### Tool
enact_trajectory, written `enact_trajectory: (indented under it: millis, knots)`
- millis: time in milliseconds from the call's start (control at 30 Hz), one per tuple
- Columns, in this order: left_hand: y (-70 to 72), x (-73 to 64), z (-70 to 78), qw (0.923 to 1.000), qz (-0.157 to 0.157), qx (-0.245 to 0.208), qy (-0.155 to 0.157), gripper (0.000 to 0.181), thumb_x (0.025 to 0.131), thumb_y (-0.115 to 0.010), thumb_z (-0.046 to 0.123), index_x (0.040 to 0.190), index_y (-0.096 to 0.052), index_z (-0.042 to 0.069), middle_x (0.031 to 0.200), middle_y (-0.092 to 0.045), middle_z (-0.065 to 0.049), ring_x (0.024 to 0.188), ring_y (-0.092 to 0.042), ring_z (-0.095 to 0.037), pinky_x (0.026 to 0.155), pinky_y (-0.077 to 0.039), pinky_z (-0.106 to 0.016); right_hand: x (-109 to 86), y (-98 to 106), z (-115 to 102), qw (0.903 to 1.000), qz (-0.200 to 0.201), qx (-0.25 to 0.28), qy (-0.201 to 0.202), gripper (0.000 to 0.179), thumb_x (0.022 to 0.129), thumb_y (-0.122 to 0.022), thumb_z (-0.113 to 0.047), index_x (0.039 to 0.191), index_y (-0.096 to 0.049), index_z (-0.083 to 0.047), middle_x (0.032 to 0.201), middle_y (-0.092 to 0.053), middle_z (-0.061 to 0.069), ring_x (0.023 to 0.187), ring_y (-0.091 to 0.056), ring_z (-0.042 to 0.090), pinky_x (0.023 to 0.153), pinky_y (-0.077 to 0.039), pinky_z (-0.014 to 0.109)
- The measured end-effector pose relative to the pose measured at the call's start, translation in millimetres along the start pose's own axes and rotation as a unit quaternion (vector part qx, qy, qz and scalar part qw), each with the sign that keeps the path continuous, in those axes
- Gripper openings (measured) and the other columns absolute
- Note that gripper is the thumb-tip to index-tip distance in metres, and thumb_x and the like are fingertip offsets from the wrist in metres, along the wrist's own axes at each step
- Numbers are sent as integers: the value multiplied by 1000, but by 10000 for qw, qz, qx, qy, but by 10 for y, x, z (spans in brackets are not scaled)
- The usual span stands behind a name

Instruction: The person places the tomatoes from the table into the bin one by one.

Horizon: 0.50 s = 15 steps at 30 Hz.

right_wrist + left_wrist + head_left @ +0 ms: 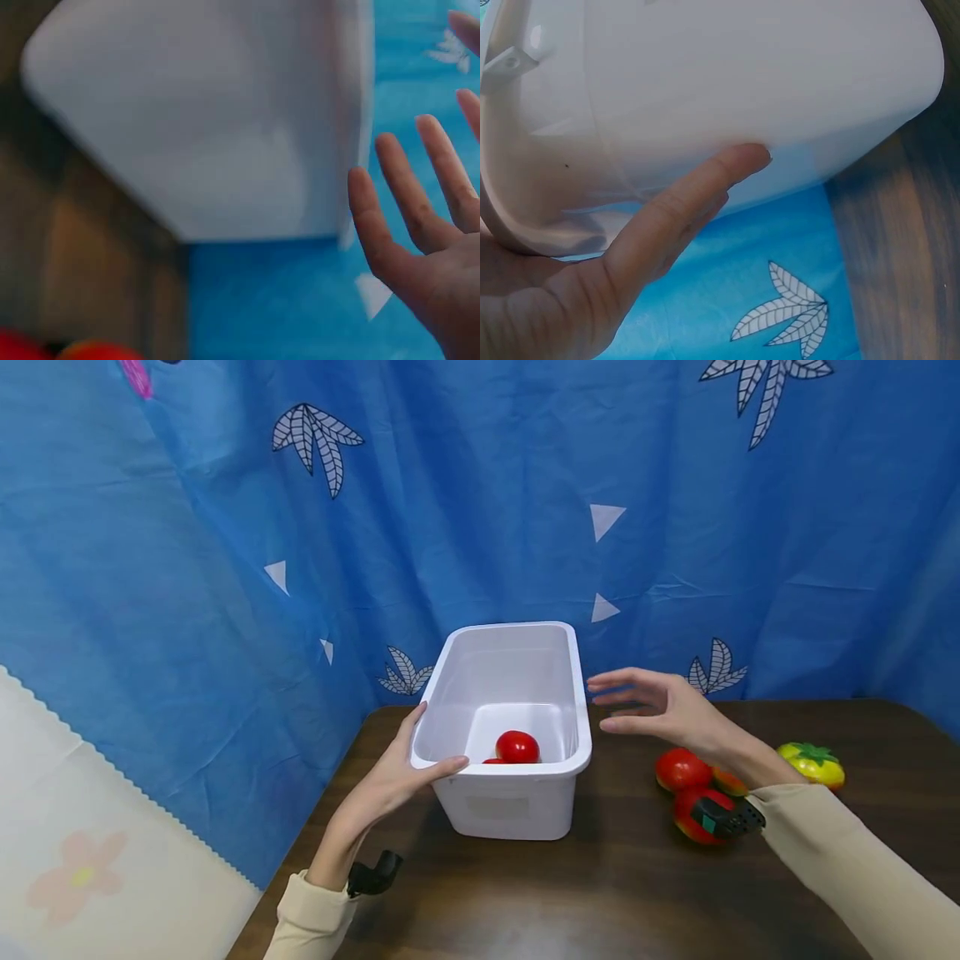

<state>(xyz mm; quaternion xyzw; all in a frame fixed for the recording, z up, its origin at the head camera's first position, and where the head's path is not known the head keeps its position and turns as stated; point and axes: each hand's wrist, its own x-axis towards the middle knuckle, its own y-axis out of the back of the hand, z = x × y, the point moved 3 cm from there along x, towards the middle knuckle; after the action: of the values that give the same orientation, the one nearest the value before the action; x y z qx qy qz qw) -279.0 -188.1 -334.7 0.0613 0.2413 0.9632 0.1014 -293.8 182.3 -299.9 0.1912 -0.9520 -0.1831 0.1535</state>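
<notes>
A white plastic bin (502,806) stands on the dark wooden table, its open top facing up. Inside are smooth red fruits (517,747), one largely hidden by the near wall. My left hand (390,785) grips the bin's near left corner, thumb along the front rim. In the left wrist view, the fingers (682,206) lie along the bin's outer wall. To the right of the bin, my right hand (660,706) is raised with fingers spread and holds nothing. Below its wrist sit red round fruits (682,770), partly covered by the forearm and wrist camera.
A yellow fruit with a green leafy top (812,766) lies farther right on the table (600,893). Behind the table hangs a blue curtain (480,527) with leaf and triangle prints. A cream cloth (90,827) is at the left.
</notes>
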Motion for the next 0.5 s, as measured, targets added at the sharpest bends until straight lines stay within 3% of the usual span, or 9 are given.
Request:
enact_trajectory:
  millis: [167,300,367,500]
  knots:
    - [-17,12,4,10000,-37,-26,-21,113,87,-84,44,167,-10,17,160,-36,-17,136,-47,-43,102,-53,-59,-322,113,464,9987,173,-295,-373,53,97,-76,-22,145,-58,-7,141,-63,19,121,-66,31,90,-60,31]
    - [-30,13,10,10000,-59,-42,-43,112,87,-84,43,167,-10,16,159,-37,-18,136,-48,-43,101,-54,-60,-572,190,802,9975,285,-514,-405,49,99,-74,-18,144,-59,-7,137,-66,11,115,-69,16,86,-59,25]
    - [-22,9,16,10000,-59,-29,-73,112,87,-84,42,167,-10,16,159,-37,-18,136,-47,-43,101,-53,-61,-679,206,924,9978,269,-574,-175,46,98,-74,-13,142,-61,-7,133,-68,5,112,-69,12,87,-58,24]
    - [2,1,22,9999,-42,-7,-115,112,88,-83,43,167,-9,17,159,-37,-18,136,-47,-43,101,-53,-61,-833,231,1086,9948,192,-700,714,46,91,-76,5,135,-64,0,128,-70,4,111,-68,10,89,-56,19]
